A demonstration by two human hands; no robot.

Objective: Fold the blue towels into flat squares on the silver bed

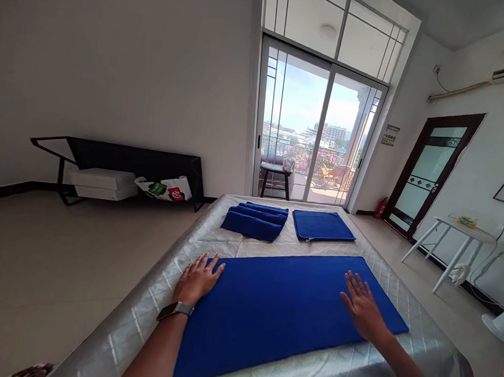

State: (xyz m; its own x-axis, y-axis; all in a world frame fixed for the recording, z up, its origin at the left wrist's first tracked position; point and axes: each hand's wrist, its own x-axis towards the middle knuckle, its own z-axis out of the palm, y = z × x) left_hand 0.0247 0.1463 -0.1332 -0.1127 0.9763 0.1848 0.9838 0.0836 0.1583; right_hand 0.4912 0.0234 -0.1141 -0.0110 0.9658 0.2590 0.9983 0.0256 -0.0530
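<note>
Head view, both hands in sight. I have the left hand (197, 277) flat, fingers fanned a little, laid over the far left corner of the mat (270, 309); its outer side reaches past the edge above the bed (399, 294). I have the right hand (362, 310) flat too, fingers nearly together, thumb out, over the right part of the mat. Whether that palm presses or hovers, I cannot tell. Grip: both hands wide, neither closed on anything.

Orientation: the mat lies flat between and beneath the hands. Its long axis runs from the left hand toward the right, across my line of sight, with the right end set slightly farther out. Its two ends look alike, so I assign it no front. The near edge slants the same way, below both palms.

Count, blue pieces: three. One mat under the hands; one pleated pad (256, 222) beyond the left hand, folds running roughly left to right; one flat pad (323, 226) beyond and between the hands, nearer the right, longer side also left to right. I cannot fix the number of pleats.

Other counts: one watch (175, 310) on the left wrist; two white boxes (101, 185), stacked, well off beyond the left hand.
</note>
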